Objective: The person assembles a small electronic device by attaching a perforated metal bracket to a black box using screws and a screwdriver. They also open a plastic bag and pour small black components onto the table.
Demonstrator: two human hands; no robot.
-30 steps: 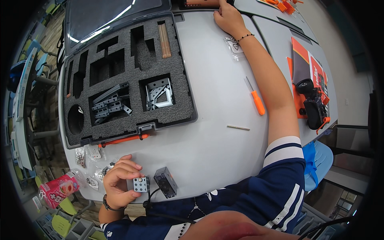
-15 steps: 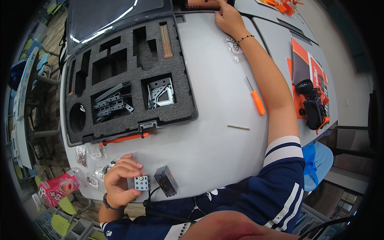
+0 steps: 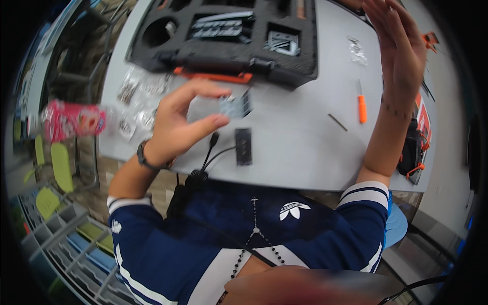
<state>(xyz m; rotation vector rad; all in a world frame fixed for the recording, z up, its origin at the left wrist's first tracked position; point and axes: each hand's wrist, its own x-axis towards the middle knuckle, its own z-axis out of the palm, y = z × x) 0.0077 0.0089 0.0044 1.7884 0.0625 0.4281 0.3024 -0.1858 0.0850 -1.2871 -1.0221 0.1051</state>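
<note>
Bracket apparently in left fingers

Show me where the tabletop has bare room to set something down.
Widest: the bare table between the black box and the metal rod. A narrower strip lies between the open case and the orange screwdriver. Crowded: the left end, with plastic bags, a pink-labelled bottle and the left hand.
</note>
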